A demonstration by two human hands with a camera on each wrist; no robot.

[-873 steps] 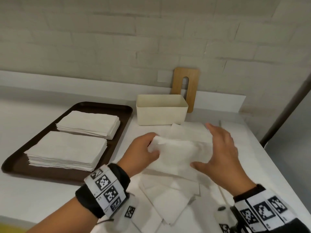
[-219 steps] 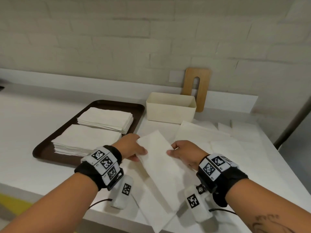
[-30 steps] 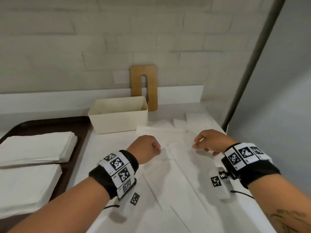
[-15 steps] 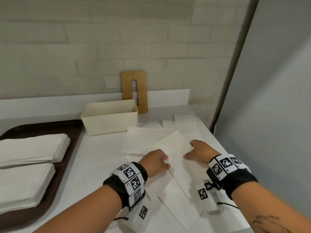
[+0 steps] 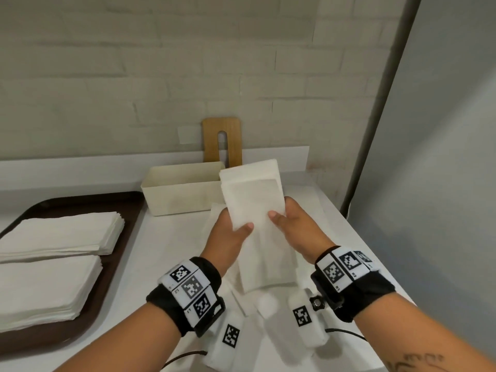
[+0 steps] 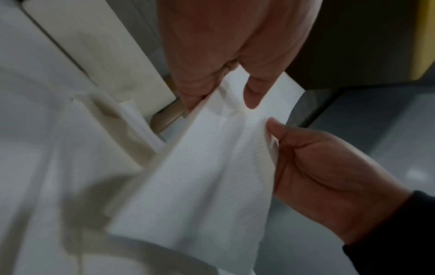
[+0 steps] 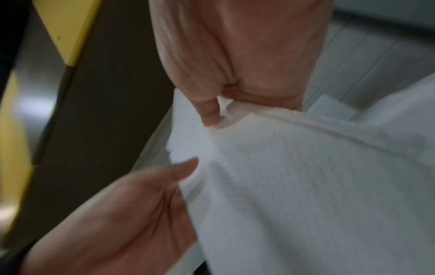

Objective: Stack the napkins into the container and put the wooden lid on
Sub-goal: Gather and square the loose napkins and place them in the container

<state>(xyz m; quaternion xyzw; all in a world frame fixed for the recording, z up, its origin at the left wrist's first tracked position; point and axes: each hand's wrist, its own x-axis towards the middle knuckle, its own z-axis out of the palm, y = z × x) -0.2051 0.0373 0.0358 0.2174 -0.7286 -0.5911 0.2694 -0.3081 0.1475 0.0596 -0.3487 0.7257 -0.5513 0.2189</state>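
Observation:
Both hands hold a small bundle of white napkins (image 5: pixel 252 200) above the counter, its far end raised toward the cream container (image 5: pixel 182 189). My left hand (image 5: pixel 230 232) pinches its left edge, thumb on top. My right hand (image 5: pixel 290 224) pinches the right edge the same way. The left wrist view shows the napkins (image 6: pixel 212 167) held between both hands, and the right wrist view shows the napkins (image 7: pixel 294 176) likewise. The wooden lid (image 5: pixel 222 140) with a slot leans upright against the wall behind the container. The container's inside is hidden from here.
A dark brown tray (image 5: pixel 126 205) at the left carries two stacks of napkins (image 5: pixel 59 234). More loose napkins (image 5: pixel 268 275) lie on the white counter (image 5: pixel 166 251) under my hands. A grey panel (image 5: pixel 442 157) closes off the right side, near the counter's right edge.
Both hands were pressed low on loose napkins on the counter. They have since lifted a bundle of napkins up and toward the container.

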